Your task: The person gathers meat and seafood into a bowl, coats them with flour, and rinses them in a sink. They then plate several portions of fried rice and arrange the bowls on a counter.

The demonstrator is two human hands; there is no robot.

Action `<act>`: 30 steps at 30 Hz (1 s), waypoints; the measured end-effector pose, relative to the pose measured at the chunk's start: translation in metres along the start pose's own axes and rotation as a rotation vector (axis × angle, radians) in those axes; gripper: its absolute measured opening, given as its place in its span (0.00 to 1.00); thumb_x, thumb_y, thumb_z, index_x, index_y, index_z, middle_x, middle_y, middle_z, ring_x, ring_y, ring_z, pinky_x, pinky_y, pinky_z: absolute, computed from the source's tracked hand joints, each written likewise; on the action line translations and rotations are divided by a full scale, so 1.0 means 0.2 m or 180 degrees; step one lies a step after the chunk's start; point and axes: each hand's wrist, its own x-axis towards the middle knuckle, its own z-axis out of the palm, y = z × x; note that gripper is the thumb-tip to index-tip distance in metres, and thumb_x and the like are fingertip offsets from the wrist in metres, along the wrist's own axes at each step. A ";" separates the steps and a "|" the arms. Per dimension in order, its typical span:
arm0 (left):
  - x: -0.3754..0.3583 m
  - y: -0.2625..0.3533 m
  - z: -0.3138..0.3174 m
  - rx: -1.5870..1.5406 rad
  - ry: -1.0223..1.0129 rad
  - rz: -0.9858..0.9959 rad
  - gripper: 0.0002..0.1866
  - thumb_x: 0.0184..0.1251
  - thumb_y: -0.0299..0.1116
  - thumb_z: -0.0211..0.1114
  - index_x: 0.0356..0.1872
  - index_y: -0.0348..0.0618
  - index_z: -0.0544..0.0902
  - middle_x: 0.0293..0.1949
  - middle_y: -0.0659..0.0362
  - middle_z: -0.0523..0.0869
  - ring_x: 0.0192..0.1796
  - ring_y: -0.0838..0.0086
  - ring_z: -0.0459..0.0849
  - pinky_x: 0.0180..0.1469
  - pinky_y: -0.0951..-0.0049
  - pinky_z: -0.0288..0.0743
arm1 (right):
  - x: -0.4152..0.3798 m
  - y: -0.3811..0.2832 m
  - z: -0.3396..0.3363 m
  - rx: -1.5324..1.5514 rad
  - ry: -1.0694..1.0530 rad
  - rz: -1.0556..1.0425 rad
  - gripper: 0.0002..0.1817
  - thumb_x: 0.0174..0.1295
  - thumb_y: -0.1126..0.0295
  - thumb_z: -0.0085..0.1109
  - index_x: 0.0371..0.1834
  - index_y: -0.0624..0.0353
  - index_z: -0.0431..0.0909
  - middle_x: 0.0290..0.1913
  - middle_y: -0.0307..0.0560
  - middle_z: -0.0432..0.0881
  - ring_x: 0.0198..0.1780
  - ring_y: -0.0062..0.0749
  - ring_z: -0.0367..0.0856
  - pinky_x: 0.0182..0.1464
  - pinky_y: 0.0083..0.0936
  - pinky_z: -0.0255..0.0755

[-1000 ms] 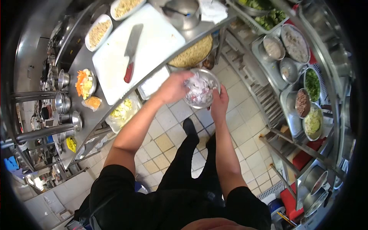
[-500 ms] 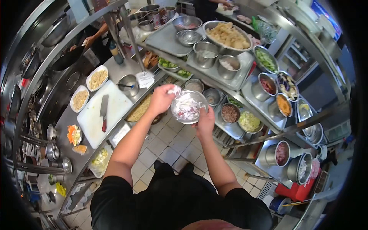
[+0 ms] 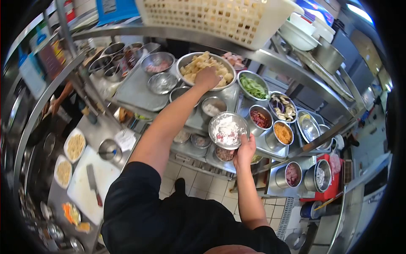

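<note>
My left hand (image 3: 207, 78) reaches into a large steel bowl of pale yellow-brown pieces (image 3: 195, 67) on the upper shelf; its fingertips are hidden among them. My right hand (image 3: 245, 150) grips the rim of a small metal bowl (image 3: 229, 130), which holds white powder over reddish bits. That bowl is held in front of the shelf edge, beside a pot of white contents (image 3: 212, 106) and a pot of dark red pieces (image 3: 261, 119).
A white perforated basket (image 3: 203, 19) sits on the overhead rack. Green vegetables (image 3: 253, 86), eggplant pieces (image 3: 282, 106) and an orange shredded food (image 3: 283, 132) stand at the right. A knife (image 3: 93, 182) lies on the white cutting board (image 3: 84, 192) at the left.
My left hand has left the small bowl and reached up into the large bowl. My right hand has carried the small bowl rightward. The view has shifted toward the shelves.
</note>
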 end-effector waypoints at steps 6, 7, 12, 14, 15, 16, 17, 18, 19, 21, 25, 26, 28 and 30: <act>0.35 -0.01 0.37 0.0433 -0.0301 0.0286 0.25 0.54 0.43 0.69 0.52 0.42 0.78 0.50 0.47 0.84 0.53 0.54 0.84 0.53 0.58 0.80 | 0.12 -0.01 0.06 0.0060 0.0351 -0.0250 0.09 0.70 0.73 0.49 0.50 0.60 0.67 0.37 0.48 0.82 0.23 0.27 0.81 0.10 0.20 0.68; 0.38 -0.02 0.38 0.0335 -0.0357 0.0315 0.24 0.55 0.40 0.68 0.52 0.42 0.78 0.49 0.47 0.84 0.53 0.54 0.84 0.53 0.58 0.80 | 0.13 0.00 0.07 0.0077 0.0406 -0.0255 0.09 0.70 0.73 0.49 0.51 0.60 0.67 0.38 0.48 0.82 0.23 0.27 0.81 0.10 0.20 0.69; 0.60 -0.25 0.16 -0.1423 -0.1847 0.0409 0.12 0.60 0.34 0.61 0.40 0.37 0.80 0.30 0.50 0.85 0.37 0.59 0.86 0.39 0.62 0.79 | 0.24 -0.02 0.07 0.0023 0.0451 -0.0398 0.11 0.70 0.73 0.48 0.53 0.61 0.68 0.38 0.48 0.82 0.22 0.25 0.80 0.09 0.19 0.67; 0.58 -0.28 0.11 -0.1406 -0.1834 0.0436 0.11 0.61 0.34 0.59 0.38 0.36 0.79 0.25 0.51 0.84 0.32 0.61 0.86 0.34 0.63 0.79 | 0.28 -0.04 0.10 0.0110 0.0414 -0.0415 0.12 0.71 0.73 0.48 0.55 0.62 0.67 0.37 0.49 0.82 0.20 0.25 0.78 0.09 0.19 0.66; 0.56 -0.29 0.09 -0.1145 -0.1554 0.0556 0.11 0.62 0.35 0.58 0.38 0.36 0.79 0.24 0.52 0.84 0.30 0.62 0.86 0.33 0.64 0.79 | 0.31 -0.04 0.10 0.0135 0.0410 -0.0416 0.12 0.71 0.73 0.48 0.55 0.62 0.67 0.37 0.48 0.82 0.19 0.25 0.78 0.09 0.19 0.66; 0.54 -0.29 0.09 -0.0896 -0.1272 0.0687 0.11 0.63 0.35 0.58 0.38 0.36 0.78 0.23 0.53 0.84 0.29 0.62 0.86 0.32 0.64 0.79 | 0.33 -0.03 0.10 0.0158 0.0403 -0.0416 0.12 0.71 0.73 0.48 0.56 0.61 0.67 0.37 0.48 0.82 0.19 0.24 0.78 0.09 0.19 0.66; 0.51 -0.28 0.10 -0.0863 -0.1130 0.0826 0.12 0.61 0.36 0.58 0.39 0.37 0.79 0.24 0.52 0.84 0.29 0.61 0.86 0.33 0.64 0.79 | 0.35 -0.02 0.11 0.0184 0.0387 -0.0423 0.12 0.71 0.73 0.48 0.56 0.61 0.67 0.37 0.48 0.82 0.19 0.24 0.78 0.09 0.19 0.66; 0.45 -0.27 0.10 -0.0833 -0.0981 0.0967 0.13 0.60 0.37 0.59 0.40 0.38 0.79 0.26 0.50 0.84 0.30 0.60 0.86 0.34 0.63 0.79 | 0.36 -0.03 0.13 0.0188 0.0428 -0.0416 0.13 0.71 0.74 0.47 0.56 0.62 0.67 0.35 0.48 0.82 0.17 0.24 0.76 0.08 0.19 0.65; 0.41 -0.26 0.12 -0.0810 -0.0837 0.1099 0.14 0.59 0.38 0.60 0.40 0.39 0.79 0.27 0.49 0.85 0.30 0.59 0.86 0.35 0.63 0.79 | 0.37 -0.02 0.14 0.0191 0.0416 -0.0383 0.13 0.71 0.74 0.47 0.56 0.62 0.67 0.35 0.48 0.82 0.16 0.24 0.76 0.08 0.19 0.64; 0.36 -0.27 0.16 -0.0084 -0.1048 0.1628 0.18 0.53 0.39 0.63 0.45 0.43 0.81 0.34 0.49 0.86 0.35 0.59 0.87 0.40 0.63 0.80 | 0.40 -0.02 0.14 0.0177 0.0375 -0.0325 0.13 0.71 0.74 0.47 0.56 0.63 0.67 0.33 0.48 0.82 0.15 0.24 0.75 0.08 0.19 0.64; 0.36 -0.20 0.03 0.0467 -0.2260 0.1506 0.20 0.52 0.42 0.64 0.46 0.46 0.84 0.44 0.48 0.86 0.46 0.57 0.85 0.52 0.61 0.78 | 0.41 -0.01 0.15 0.0189 0.0378 -0.0287 0.13 0.71 0.74 0.47 0.56 0.64 0.67 0.32 0.48 0.82 0.14 0.24 0.75 0.08 0.19 0.64; 0.43 -0.21 -0.04 0.0197 -0.2695 0.1086 0.18 0.55 0.41 0.63 0.44 0.44 0.84 0.44 0.49 0.87 0.45 0.58 0.85 0.51 0.60 0.78 | 0.41 -0.02 0.15 0.0182 0.0383 -0.0283 0.13 0.71 0.75 0.47 0.56 0.64 0.67 0.32 0.48 0.82 0.14 0.24 0.75 0.08 0.19 0.64; 0.57 -0.25 -0.07 0.0026 -0.2229 0.1079 0.16 0.59 0.40 0.61 0.42 0.41 0.84 0.43 0.49 0.87 0.45 0.57 0.85 0.51 0.59 0.77 | 0.42 -0.03 0.15 0.0198 0.0395 -0.0321 0.13 0.70 0.75 0.47 0.56 0.64 0.67 0.32 0.48 0.82 0.14 0.24 0.75 0.08 0.19 0.64; 0.69 -0.33 0.07 0.0195 -0.0460 0.1855 0.16 0.62 0.41 0.60 0.42 0.41 0.84 0.43 0.49 0.87 0.45 0.56 0.84 0.54 0.56 0.76 | 0.42 -0.02 0.14 0.0235 0.0430 -0.0379 0.13 0.70 0.75 0.47 0.55 0.64 0.67 0.31 0.48 0.82 0.14 0.24 0.74 0.08 0.18 0.64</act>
